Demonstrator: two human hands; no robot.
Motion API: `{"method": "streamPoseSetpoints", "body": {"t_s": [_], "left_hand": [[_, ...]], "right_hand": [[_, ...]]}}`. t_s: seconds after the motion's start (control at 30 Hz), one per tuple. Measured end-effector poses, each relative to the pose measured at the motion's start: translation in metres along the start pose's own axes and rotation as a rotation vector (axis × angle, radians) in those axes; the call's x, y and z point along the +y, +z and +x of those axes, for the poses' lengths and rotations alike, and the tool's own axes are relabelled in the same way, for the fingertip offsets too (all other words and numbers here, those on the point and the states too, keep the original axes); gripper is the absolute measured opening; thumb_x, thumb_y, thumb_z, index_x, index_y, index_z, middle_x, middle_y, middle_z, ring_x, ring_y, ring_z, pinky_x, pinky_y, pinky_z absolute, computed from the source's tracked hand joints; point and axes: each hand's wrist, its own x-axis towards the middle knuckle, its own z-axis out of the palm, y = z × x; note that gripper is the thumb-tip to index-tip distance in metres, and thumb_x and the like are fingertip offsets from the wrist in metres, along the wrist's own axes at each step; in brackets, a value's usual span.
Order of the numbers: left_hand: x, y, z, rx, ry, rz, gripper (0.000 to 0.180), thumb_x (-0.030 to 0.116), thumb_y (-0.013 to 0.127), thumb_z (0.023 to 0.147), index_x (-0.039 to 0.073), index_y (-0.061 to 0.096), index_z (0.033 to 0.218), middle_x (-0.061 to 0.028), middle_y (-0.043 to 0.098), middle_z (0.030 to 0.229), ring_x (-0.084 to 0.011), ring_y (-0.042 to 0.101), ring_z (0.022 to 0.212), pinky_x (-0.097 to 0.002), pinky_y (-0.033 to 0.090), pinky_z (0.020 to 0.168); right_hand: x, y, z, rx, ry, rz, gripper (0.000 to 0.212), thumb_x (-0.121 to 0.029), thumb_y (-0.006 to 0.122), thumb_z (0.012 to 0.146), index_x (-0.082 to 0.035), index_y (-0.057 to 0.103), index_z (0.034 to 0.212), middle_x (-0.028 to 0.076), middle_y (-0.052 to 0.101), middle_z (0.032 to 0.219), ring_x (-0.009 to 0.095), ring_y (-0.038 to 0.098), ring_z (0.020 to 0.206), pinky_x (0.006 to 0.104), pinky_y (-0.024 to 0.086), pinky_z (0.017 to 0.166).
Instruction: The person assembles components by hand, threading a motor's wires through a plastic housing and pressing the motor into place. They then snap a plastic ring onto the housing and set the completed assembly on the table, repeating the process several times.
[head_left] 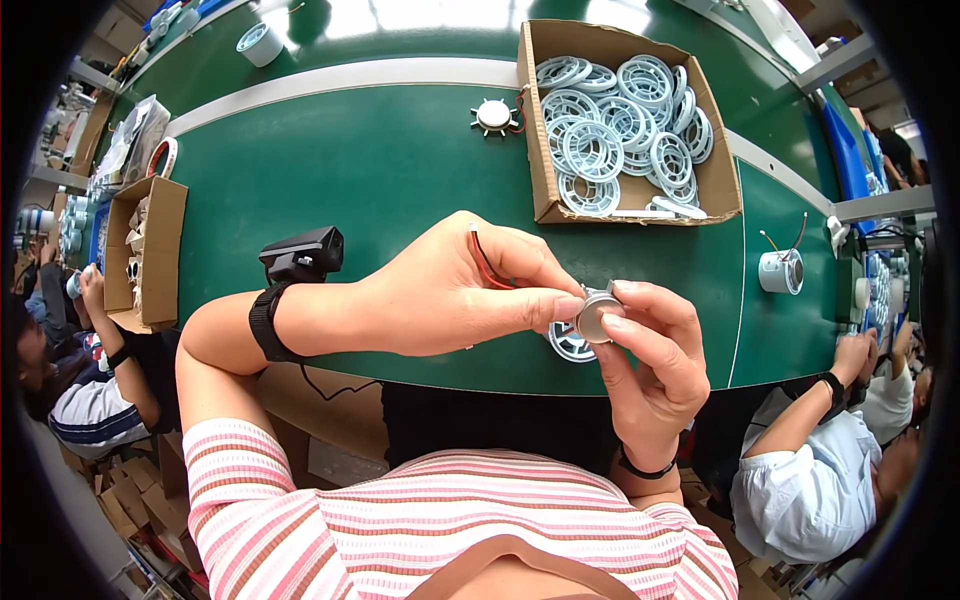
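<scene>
On the green table (pixel 350 160), a large cardboard box (pixel 730 195) full of pale blue rings (pixel 622 120) is the landmark. Nearer the person than this box, a silver disc (pixel 598 318) is pinched by both hands: the left hand (pixel 450 290) has thumb and forefinger at its edge, the right hand (pixel 655 365) its fingertips around it. Red and black wires (pixel 482 258) cross the left hand. One more ring (pixel 570 346) shows partly behind the disc. A spoked white piece (pixel 495 117) lies just left of the box; a wired cup (pixel 780 272) stands to its right, nearer the person.
</scene>
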Motion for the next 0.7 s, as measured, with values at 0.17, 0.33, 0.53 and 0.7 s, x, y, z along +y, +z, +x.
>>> {"method": "streamPoseSetpoints", "body": {"t_s": [0.17,0.33,0.53,0.7], "left_hand": [[-0.001,0.000,0.001,0.001,-0.011,-0.017,0.013,0.008,0.073,0.096,0.001,0.077,0.105,-0.0043,0.070,0.093,-0.0049,0.058,0.073,-0.0216,0.046,0.059],[-0.001,0.002,0.000,0.083,0.027,0.125,0.012,0.008,0.072,0.096,0.001,0.077,0.104,-0.0041,0.069,0.092,-0.0051,0.058,0.073,-0.0221,0.047,0.063],[-0.007,0.001,0.002,0.222,0.133,0.199,0.009,0.006,0.070,0.097,0.000,0.074,0.101,-0.0025,0.068,0.091,-0.0052,0.059,0.075,-0.0221,0.047,0.065],[-0.003,-0.014,0.011,0.421,0.184,0.312,0.006,0.005,0.069,0.097,0.000,0.070,0.099,0.0004,0.068,0.092,-0.0046,0.058,0.075,-0.0222,0.043,0.062]], "right_hand": [[0.002,-0.001,0.000,0.003,-0.013,0.004,0.037,0.017,0.073,0.082,-0.002,0.074,0.113,0.018,0.061,0.125,0.025,0.071,0.104,0.0325,0.062,0.087],[0.002,0.004,0.007,-0.001,-0.021,-0.040,0.037,0.016,0.073,0.083,-0.002,0.074,0.114,0.018,0.061,0.125,0.025,0.071,0.103,0.0321,0.062,0.086],[0.002,0.010,0.015,0.008,-0.031,-0.084,0.037,0.016,0.072,0.083,-0.002,0.074,0.115,0.017,0.061,0.126,0.024,0.072,0.101,0.0313,0.062,0.085],[0.004,0.012,0.016,0.062,-0.004,-0.113,0.038,0.016,0.073,0.083,-0.003,0.074,0.115,0.016,0.062,0.127,0.022,0.071,0.098,0.0300,0.061,0.081]]}}
